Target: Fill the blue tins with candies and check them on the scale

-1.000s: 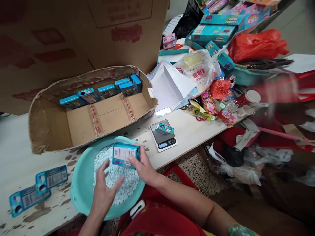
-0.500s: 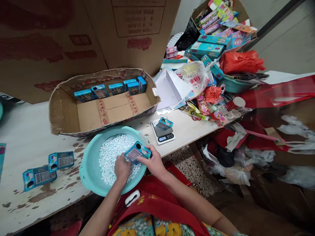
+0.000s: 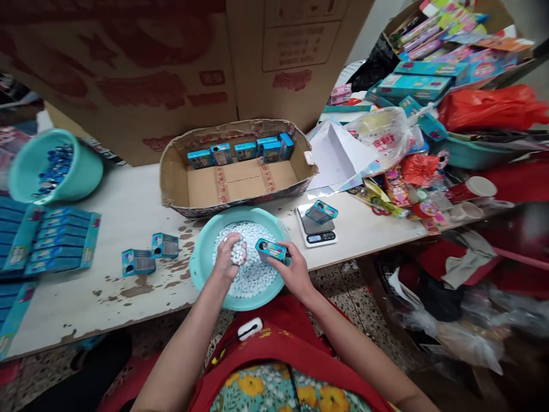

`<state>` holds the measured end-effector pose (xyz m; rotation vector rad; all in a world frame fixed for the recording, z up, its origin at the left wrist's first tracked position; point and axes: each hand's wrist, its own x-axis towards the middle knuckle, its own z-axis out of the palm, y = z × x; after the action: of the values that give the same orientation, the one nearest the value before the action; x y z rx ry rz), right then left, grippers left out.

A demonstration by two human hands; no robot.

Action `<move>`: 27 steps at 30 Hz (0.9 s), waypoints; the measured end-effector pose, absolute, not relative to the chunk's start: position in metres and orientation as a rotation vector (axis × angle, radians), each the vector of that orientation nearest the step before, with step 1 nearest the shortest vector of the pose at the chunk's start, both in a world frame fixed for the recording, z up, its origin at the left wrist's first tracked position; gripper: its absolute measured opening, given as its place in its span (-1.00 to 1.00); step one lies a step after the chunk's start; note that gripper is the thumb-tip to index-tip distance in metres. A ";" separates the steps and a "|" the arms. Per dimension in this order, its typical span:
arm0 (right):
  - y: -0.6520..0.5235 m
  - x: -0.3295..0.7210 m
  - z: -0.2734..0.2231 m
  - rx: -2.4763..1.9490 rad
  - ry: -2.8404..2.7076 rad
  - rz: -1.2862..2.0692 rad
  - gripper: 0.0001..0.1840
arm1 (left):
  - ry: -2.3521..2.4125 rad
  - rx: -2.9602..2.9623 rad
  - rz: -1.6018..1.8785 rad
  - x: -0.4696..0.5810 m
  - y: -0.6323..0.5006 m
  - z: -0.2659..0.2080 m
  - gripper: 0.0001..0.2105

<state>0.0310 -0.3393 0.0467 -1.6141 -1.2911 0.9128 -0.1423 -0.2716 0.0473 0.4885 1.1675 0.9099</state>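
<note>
My left hand is closed around a handful of small white candies, over the round turquoise basin. More white candies fill the bottom of that basin. Between the fingers and thumb of my right hand is a small blue candy box, held tilted above the basin's right side. A round dark opening shows at the box's left end. Just right of the basin stands a digital scale, with another blue box lying on its plate.
Behind the basin is a low cardboard tray with several blue boxes along its back wall. Two blue boxes lie to the left. A turquoise bucket and stacked blue cartons stand further left. Plastic bags and packaging crowd the right.
My left hand has come up out of the candies with a handful. The blue box in my right hand has turned more upright. The view has swung left, showing the bucket and cartons.
</note>
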 end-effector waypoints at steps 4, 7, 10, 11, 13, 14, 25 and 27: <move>-0.335 0.008 0.039 -1.564 -1.544 0.827 -0.64 | 1.070 0.484 1.166 -0.134 -0.270 0.076 -0.76; -0.334 -0.005 0.042 -1.539 -1.647 0.825 -0.64 | 1.094 0.472 1.293 -0.131 -0.270 0.078 -0.77; -0.334 -0.010 0.048 -1.536 -1.678 0.835 -0.63 | 1.073 0.479 1.328 -0.131 -0.268 0.073 -0.76; -0.334 -0.010 0.050 -1.542 -1.680 0.838 -0.63 | 1.078 0.477 1.336 -0.131 -0.267 0.071 -0.76; -0.333 -0.010 0.054 -1.556 -1.684 0.836 -0.64 | 1.116 0.481 1.351 -0.129 -0.265 0.069 -0.73; -0.331 -0.011 0.056 -1.563 -1.683 0.831 -0.64 | 1.134 0.494 1.358 -0.128 -0.264 0.068 -0.71; -0.321 -0.004 0.059 -1.566 -1.645 0.820 -0.61 | 1.180 0.618 1.329 -0.122 -0.261 0.070 -0.70; -0.321 -0.001 0.059 -1.558 -1.610 0.833 -0.62 | 1.166 0.586 1.327 -0.120 -0.262 0.072 -0.70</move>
<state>-0.0007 -0.3210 0.0586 -1.5578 -1.6100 0.8331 -0.1205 -0.2615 0.0719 0.5859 1.1661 1.3272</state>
